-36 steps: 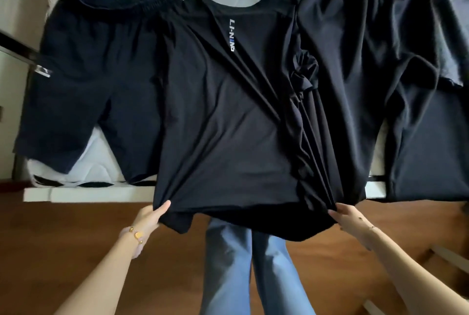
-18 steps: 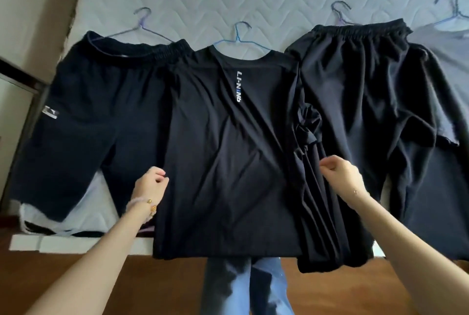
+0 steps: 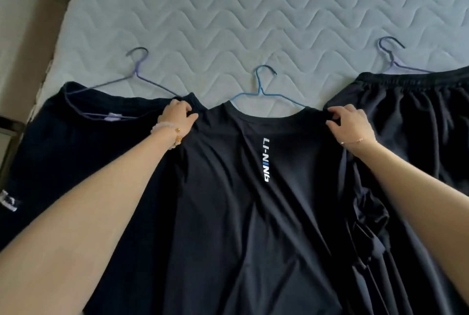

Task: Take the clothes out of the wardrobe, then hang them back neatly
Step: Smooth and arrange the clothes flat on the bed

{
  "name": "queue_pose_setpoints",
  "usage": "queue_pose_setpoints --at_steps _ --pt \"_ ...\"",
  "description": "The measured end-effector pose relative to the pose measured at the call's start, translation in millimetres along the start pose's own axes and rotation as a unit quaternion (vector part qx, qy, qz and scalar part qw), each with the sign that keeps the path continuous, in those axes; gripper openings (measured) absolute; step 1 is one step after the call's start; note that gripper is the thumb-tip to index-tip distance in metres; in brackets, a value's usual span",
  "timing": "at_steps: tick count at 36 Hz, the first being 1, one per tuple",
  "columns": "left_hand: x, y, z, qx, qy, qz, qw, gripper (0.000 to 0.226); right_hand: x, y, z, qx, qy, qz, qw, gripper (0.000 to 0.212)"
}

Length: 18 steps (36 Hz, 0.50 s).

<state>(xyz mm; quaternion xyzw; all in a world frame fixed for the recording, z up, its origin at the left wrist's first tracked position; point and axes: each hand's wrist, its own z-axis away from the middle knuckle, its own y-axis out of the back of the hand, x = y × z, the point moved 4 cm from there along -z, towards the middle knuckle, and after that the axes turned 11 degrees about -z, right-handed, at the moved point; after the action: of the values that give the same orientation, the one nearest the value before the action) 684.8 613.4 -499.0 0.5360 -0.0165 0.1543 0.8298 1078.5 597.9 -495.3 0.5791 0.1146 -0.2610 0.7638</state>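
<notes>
dark shorts lie left of the shirt, their waistband end just beside the left hand. black trousers lie right, near the right hand. each garment is on a wire hanger: left hanger purple, blue hanger in the shirt's collar, right hanger purple. all lie flat on a pale quilted mattress, with a beige wall at far left. both hands pinch the shirt's shoulders, fingers curled.

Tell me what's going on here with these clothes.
A person works over a mattress where dark clothes lie on wire hangers. The left hand and the right hand each pinch a shoulder of the black T-shirt, which sits on the blue hanger. Dark shorts lie to its left, another dark garment to its right.
</notes>
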Motion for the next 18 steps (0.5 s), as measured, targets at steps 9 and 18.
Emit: queue_pose_setpoints --at_steps 9,18 --pt "-3 3 -13 -0.085 -0.074 -0.068 0.991 0.022 18 15 -15 -0.055 -0.044 -0.037 0.997 0.011" --pt "9 -1 -3 0.015 -0.174 -0.232 0.957 0.022 25 22 -8 -0.078 -0.049 -0.128 0.988 0.013"
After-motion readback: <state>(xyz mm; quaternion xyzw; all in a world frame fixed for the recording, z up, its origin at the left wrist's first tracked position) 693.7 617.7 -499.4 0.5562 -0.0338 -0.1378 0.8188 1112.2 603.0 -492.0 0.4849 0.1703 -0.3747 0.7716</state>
